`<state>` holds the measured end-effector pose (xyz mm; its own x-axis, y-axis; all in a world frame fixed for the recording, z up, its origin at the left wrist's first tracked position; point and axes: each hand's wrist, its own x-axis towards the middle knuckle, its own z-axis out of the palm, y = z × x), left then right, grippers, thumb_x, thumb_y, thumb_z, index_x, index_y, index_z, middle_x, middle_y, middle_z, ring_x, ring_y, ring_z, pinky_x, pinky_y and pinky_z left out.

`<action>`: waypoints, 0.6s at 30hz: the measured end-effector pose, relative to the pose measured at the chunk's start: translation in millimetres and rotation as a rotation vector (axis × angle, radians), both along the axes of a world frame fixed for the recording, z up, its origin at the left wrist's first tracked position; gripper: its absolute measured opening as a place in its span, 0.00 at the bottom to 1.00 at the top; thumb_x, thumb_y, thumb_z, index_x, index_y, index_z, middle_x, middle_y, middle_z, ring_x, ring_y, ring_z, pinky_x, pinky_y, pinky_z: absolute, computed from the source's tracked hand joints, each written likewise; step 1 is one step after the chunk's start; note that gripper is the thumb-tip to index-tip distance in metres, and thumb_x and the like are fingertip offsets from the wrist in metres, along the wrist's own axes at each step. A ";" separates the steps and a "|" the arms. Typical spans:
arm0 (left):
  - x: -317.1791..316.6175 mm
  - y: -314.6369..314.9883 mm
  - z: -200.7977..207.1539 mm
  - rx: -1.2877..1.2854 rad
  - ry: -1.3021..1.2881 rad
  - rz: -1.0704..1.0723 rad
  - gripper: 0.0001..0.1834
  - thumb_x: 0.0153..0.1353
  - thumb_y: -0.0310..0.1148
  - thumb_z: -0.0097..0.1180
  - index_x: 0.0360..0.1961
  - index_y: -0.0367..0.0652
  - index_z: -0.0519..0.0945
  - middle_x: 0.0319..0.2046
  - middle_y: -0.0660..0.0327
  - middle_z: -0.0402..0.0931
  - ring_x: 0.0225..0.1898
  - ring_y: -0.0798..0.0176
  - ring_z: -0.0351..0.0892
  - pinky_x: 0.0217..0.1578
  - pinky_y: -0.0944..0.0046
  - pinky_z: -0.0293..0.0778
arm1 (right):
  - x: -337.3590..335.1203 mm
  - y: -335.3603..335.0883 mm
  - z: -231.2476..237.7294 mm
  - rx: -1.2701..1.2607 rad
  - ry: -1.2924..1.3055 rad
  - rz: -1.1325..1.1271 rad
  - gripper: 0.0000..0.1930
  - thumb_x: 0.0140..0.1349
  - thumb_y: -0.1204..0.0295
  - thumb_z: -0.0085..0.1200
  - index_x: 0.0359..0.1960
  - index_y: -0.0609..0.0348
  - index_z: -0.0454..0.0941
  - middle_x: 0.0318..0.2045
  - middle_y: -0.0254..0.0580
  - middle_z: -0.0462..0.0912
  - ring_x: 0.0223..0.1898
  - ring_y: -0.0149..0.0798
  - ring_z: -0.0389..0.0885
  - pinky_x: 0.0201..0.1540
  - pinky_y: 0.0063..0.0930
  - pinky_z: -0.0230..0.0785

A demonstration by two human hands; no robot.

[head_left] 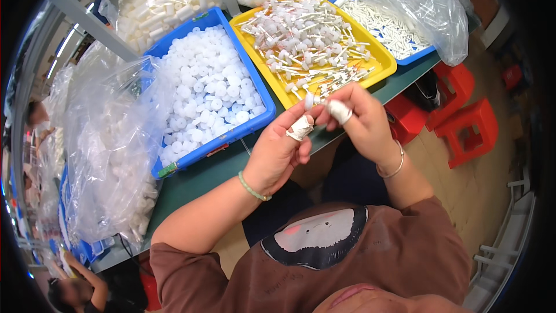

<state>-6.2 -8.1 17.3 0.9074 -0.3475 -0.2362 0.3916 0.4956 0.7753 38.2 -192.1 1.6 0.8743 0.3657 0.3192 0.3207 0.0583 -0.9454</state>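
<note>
While fingers (292, 115) hold it, whitish disc (309, 101), rounded, perhaps translucent

Discs (213, 81) lie left of the stemmed pieces (307, 36)

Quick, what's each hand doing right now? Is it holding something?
Left hand: closed, pinching a small whitish part.
Right hand: fingers closed next to that part; what they hold, if anything, can't be told.
</note>
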 end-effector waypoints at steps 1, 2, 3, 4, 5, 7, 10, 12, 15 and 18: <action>0.8 -0.1 -0.5 0.070 -0.070 -0.003 0.21 0.70 0.44 0.44 0.56 0.40 0.71 0.41 0.64 0.77 0.19 0.80 0.59 0.18 0.79 0.56 | 11.8 1.9 8.1 -0.027 -0.087 -0.082 0.06 0.67 0.74 0.48 0.40 0.65 0.71 0.29 0.39 0.82 0.30 0.25 0.79 0.33 0.20 0.73; 3.4 2.7 -2.7 0.046 -0.049 -0.053 0.22 0.70 0.45 0.42 0.55 0.39 0.71 0.38 0.64 0.76 0.18 0.80 0.57 0.17 0.79 0.55 | 28.6 5.8 16.0 -0.058 -0.226 -0.173 0.07 0.67 0.72 0.47 0.40 0.64 0.71 0.30 0.40 0.82 0.31 0.26 0.80 0.34 0.21 0.73; 6.1 8.0 -6.4 0.024 -0.024 -0.104 0.22 0.71 0.46 0.40 0.54 0.39 0.72 0.35 0.64 0.76 0.16 0.80 0.55 0.16 0.79 0.53 | 50.0 11.1 21.5 -0.023 -0.253 -0.206 0.10 0.66 0.72 0.48 0.46 0.64 0.71 0.31 0.42 0.82 0.33 0.31 0.81 0.37 0.25 0.74; 7.8 10.5 -9.1 0.002 0.004 -0.160 0.23 0.71 0.47 0.39 0.52 0.38 0.72 0.32 0.64 0.75 0.15 0.80 0.53 0.15 0.79 0.52 | 74.2 12.8 26.2 -0.151 -0.402 -0.282 0.12 0.64 0.73 0.49 0.48 0.63 0.71 0.31 0.43 0.82 0.34 0.33 0.81 0.38 0.26 0.73; 7.1 9.7 -10.3 0.016 -0.022 -0.163 0.24 0.72 0.47 0.35 0.49 0.36 0.73 0.24 0.67 0.69 0.13 0.80 0.48 0.13 0.80 0.48 | 99.0 15.9 30.1 -0.277 -0.549 -0.350 0.14 0.63 0.74 0.49 0.49 0.63 0.72 0.31 0.43 0.82 0.35 0.34 0.81 0.39 0.27 0.73; 6.4 12.0 -11.4 -0.048 0.026 -0.285 0.24 0.72 0.47 0.35 0.47 0.35 0.74 0.22 0.68 0.66 0.13 0.81 0.48 0.13 0.80 0.47 | 112.4 15.7 36.4 -0.446 -0.723 -0.386 0.16 0.59 0.75 0.50 0.51 0.61 0.73 0.30 0.45 0.82 0.36 0.37 0.81 0.41 0.28 0.72; 5.8 14.0 -16.6 -0.155 0.090 -0.421 0.23 0.71 0.45 0.39 0.52 0.34 0.71 0.25 0.69 0.64 0.18 0.81 0.52 0.17 0.80 0.53 | 111.7 -10.8 43.7 -0.589 -0.664 -0.250 0.17 0.55 0.77 0.50 0.48 0.60 0.77 0.31 0.47 0.82 0.36 0.41 0.81 0.42 0.30 0.72; 3.9 8.9 -18.6 -0.191 0.178 -0.453 0.24 0.69 0.43 0.42 0.56 0.34 0.69 0.28 0.68 0.66 0.21 0.81 0.55 0.20 0.81 0.57 | 102.7 -32.1 41.2 -0.691 -0.433 -0.121 0.14 0.53 0.78 0.50 0.42 0.61 0.80 0.31 0.47 0.82 0.35 0.42 0.81 0.41 0.31 0.72; 6.3 11.5 -18.4 -0.351 0.220 -0.494 0.24 0.66 0.36 0.47 0.60 0.35 0.66 0.47 0.59 0.72 0.37 0.75 0.70 0.35 0.75 0.69 | 94.6 -35.7 36.8 -0.773 -0.395 -0.063 0.11 0.52 0.80 0.51 0.37 0.61 0.81 0.32 0.44 0.83 0.33 0.40 0.80 0.39 0.30 0.72; 8.3 13.7 -24.4 -0.449 0.193 -0.502 0.24 0.63 0.28 0.48 0.60 0.35 0.66 0.57 0.53 0.69 0.50 0.67 0.73 0.46 0.69 0.71 | 93.9 -33.1 34.9 -0.852 -0.483 -0.019 0.09 0.51 0.78 0.52 0.34 0.60 0.81 0.32 0.46 0.82 0.35 0.45 0.80 0.41 0.34 0.72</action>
